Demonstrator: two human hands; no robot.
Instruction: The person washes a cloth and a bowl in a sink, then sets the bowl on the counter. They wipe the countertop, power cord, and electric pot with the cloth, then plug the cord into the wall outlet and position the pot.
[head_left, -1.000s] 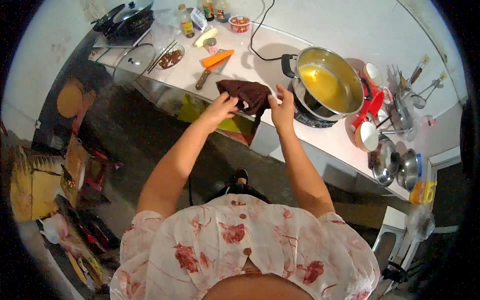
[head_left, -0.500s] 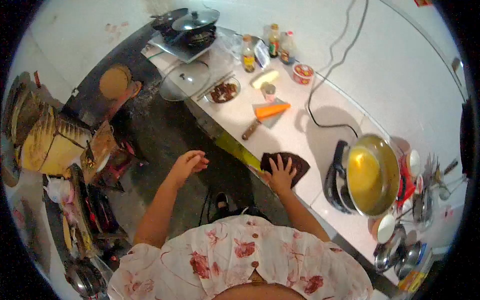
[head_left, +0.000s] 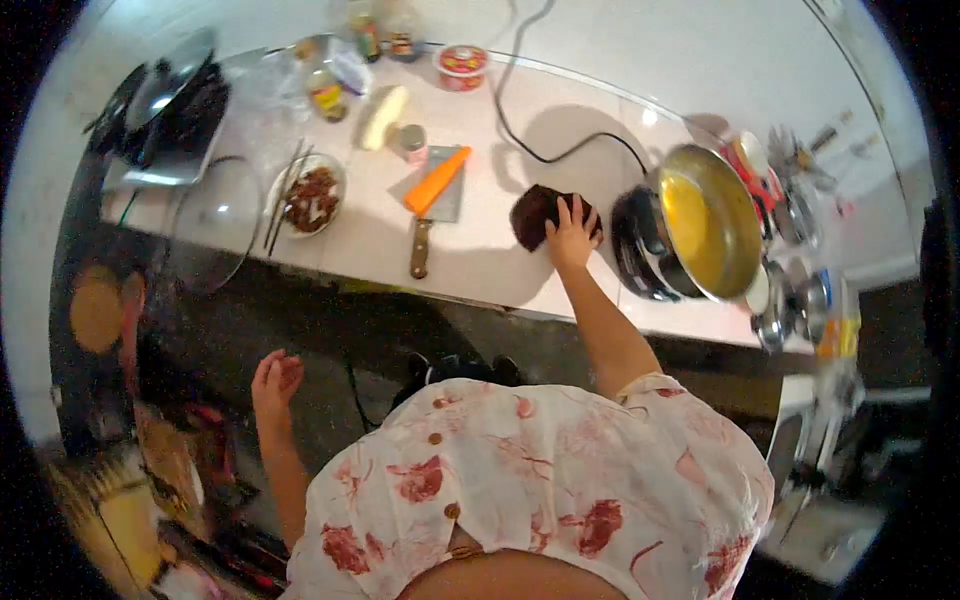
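Note:
On the counter, my right hand (head_left: 573,235) presses down over a dark brown cloth (head_left: 534,214), its fingers bent across the cloth's right part. To the right of that hand is a black-sided electric pot (head_left: 640,250) with yellowish liquid inside. A cleaver (head_left: 420,248) lies to the left of the cloth, and a peeled carrot (head_left: 438,181) rests across its blade. My left hand (head_left: 277,378) hangs over the floor away from the counter, fingers loosely curled, holding nothing visible.
Chopsticks (head_left: 284,195) lie beside a plate of dark food pieces (head_left: 312,200). Nearby are a glass lid (head_left: 215,225), a pale peeled vegetable (head_left: 384,118), a small jar (head_left: 412,140) and a red-patterned tub (head_left: 461,67). A black cord (head_left: 560,157) runs behind the pot; metal bowls (head_left: 772,310) stand at right.
My view has turned toward the right. My right hand and the cloth have moved from the counter's front edge farther in, toward the pot. My left hand remains off the counter.

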